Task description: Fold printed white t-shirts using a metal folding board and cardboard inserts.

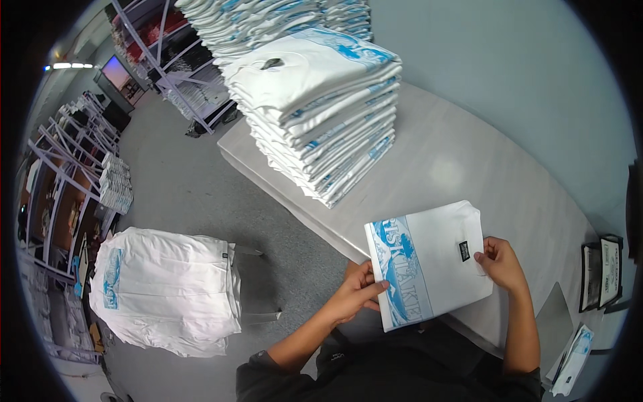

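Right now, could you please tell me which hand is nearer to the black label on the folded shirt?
Right: the right hand has its thumb beside the black label; the left hand holds the folded shirt by its blue-printed left edge, farther away.

Wall [495,67]: plain, pale grey | Floor [157,181]: grey, speckled | Table [462,161]: light-grey top, beside wall | Shelving racks [163,72]: lilac frames, left and rear | Ceiling light [71,65]: lit, upper left

You are holding one folded shirt [439,275] at four o'clock with two hands: one left hand [351,295], one right hand [504,266]. One near shirt stack [318,114] is standing at twelve on one table [462,154]; one draped pile [171,288] is lying at eight.
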